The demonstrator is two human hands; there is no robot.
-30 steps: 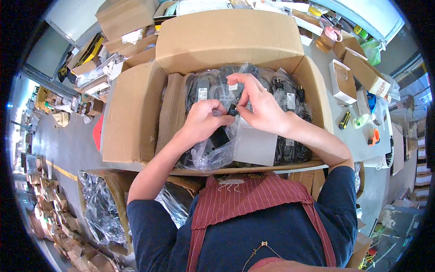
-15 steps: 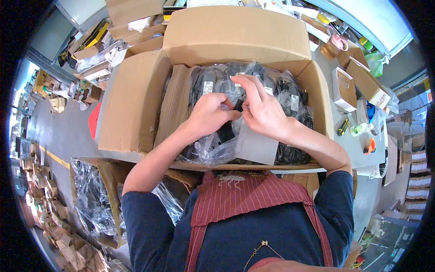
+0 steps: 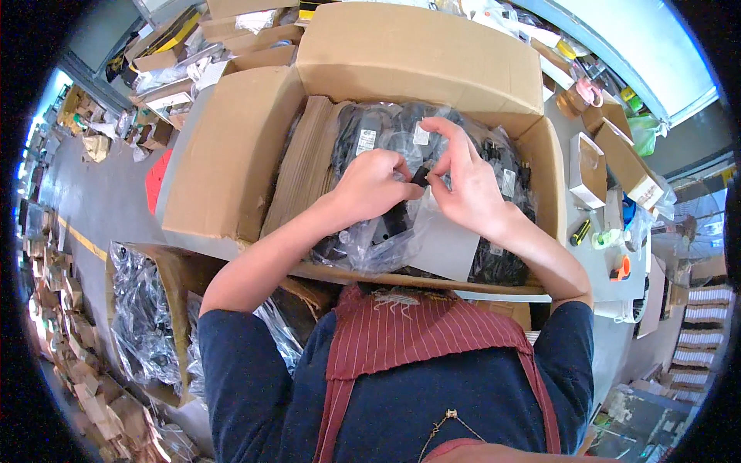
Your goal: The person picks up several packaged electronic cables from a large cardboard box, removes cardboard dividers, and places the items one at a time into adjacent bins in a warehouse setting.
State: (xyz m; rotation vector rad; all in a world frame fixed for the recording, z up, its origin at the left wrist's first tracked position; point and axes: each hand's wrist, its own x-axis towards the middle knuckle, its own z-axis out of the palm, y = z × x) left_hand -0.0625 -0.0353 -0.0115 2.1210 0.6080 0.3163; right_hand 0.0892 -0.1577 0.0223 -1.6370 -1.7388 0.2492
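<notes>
Both my hands meet over an open cardboard box (image 3: 421,65) filled with black items in clear plastic bags. My left hand (image 3: 374,184) is closed, its thumb and finger pinching a small black piece (image 3: 421,176). My right hand (image 3: 467,189) has its thumb and a finger at the other end of that piece, while its index finger sticks out upward. Just below my hands lie a larger black item (image 3: 395,220) and crumpled clear plastic (image 3: 370,251). Beside them a pale grey flat sheet (image 3: 451,243) slants under my right wrist. The small piece's exact kind is unclear.
A stack of cardboard dividers (image 3: 305,162) lines the box's left side. On the table to the right are a small white box (image 3: 588,166), a yellow-black cutter (image 3: 580,233) and an orange tape holder (image 3: 620,268). A carton of plastic bags (image 3: 143,316) stands lower left.
The view has shifted slightly, so the box and my hands sit a little differently in it. My hands stay together at the small black piece, with a small shift of the fingers.
</notes>
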